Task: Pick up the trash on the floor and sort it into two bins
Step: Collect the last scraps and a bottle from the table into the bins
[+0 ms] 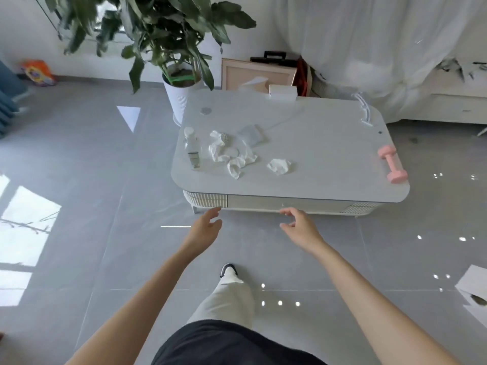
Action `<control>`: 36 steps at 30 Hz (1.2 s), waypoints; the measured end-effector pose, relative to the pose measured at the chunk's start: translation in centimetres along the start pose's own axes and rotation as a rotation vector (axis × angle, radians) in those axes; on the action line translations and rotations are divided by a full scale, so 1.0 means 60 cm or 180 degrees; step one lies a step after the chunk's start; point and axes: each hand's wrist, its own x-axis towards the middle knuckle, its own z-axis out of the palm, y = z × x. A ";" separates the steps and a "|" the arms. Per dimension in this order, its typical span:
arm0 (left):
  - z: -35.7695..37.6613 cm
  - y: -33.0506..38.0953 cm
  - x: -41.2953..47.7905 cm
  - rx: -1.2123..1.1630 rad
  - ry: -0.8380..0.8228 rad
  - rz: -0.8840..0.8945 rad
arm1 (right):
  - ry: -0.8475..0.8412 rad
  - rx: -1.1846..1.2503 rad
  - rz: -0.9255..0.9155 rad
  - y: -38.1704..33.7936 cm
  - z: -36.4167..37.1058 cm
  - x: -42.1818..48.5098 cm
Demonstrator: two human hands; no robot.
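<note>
Grip: none. The left hand [207, 227] and the right hand [299, 227] hold nothing. Their fingers are loosely spread and slightly curved, with the palms turned toward each other. Both hands are raised just short of the near edge of the low table [316, 188]. This is judged a reaching posture, hands ahead and empty so that either can take an item.

Task items: these are on the table top rather than on the floor.
- A cluster of crumpled tissues [220, 148] lies toward the table's left end.
- A small clear bottle [193, 148] sits just left of the cluster, at the table's left edge.
- A grey packet [251, 134] lies behind the cluster, toward the table's middle.
- One separate tissue wad [279, 165] lies right of the cluster, nearer the front edge.

Other: a pink dumbbell [392, 164] rests at the table's right end. A potted plant [179, 93] stands behind its far left corner.

Bins: neither is identified. A white boxlike object [474, 285], well right of the table at the frame edge, may be one, but this cannot be told.

Assessment: no pick has been made yet. The left hand lines up with the bottle and cluster. The bottle probably belongs in a different bin from the paper.
</note>
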 end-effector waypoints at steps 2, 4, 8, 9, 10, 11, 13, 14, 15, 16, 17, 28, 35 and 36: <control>-0.010 0.036 0.062 0.0038 0.0003 -0.0040 | 0.0037 0.0018 0.0124 -0.005 -0.023 0.066; -0.018 0.066 0.119 0.0075 0.0036 -0.0112 | 0.0089 0.0106 0.0281 -0.010 -0.045 0.125; -0.021 0.102 0.226 0.0068 0.0067 -0.0348 | 0.0100 0.0128 0.0564 -0.007 -0.079 0.235; -0.019 0.108 0.246 0.0079 0.0055 -0.0386 | 0.0050 0.0147 0.0623 -0.004 -0.085 0.259; -0.016 0.114 0.271 0.0101 0.0046 -0.0434 | 0.0006 0.0167 0.0686 -0.002 -0.091 0.289; -0.012 0.119 0.295 0.0120 0.0050 -0.0494 | -0.0012 0.0183 0.0742 0.002 -0.097 0.318; 0.000 0.126 0.350 0.0113 0.0107 -0.0621 | -0.0069 0.0152 0.0805 0.014 -0.104 0.390; 0.003 0.128 0.364 0.0107 0.0119 -0.0653 | -0.0100 0.0135 0.0840 0.015 -0.106 0.410; 0.008 0.129 0.386 0.0078 0.0136 -0.0702 | -0.0160 0.0116 0.0869 0.020 -0.108 0.440; 0.013 0.130 0.408 0.0066 0.0157 -0.0763 | -0.0228 0.0086 0.0909 0.024 -0.110 0.468; 0.020 0.131 0.431 0.0053 0.0183 -0.0853 | -0.0302 0.0047 0.0949 0.030 -0.113 0.500; 0.072 0.113 0.635 0.0307 0.0279 -0.1126 | -0.0813 -0.0249 0.1269 0.098 -0.067 0.734; 0.118 0.024 0.723 0.0375 0.0228 -0.1239 | -0.0926 -0.0614 0.1240 0.171 0.017 0.814; 0.125 0.010 0.733 0.0394 0.0225 -0.1250 | -0.0919 -0.0730 0.1225 0.180 0.029 0.824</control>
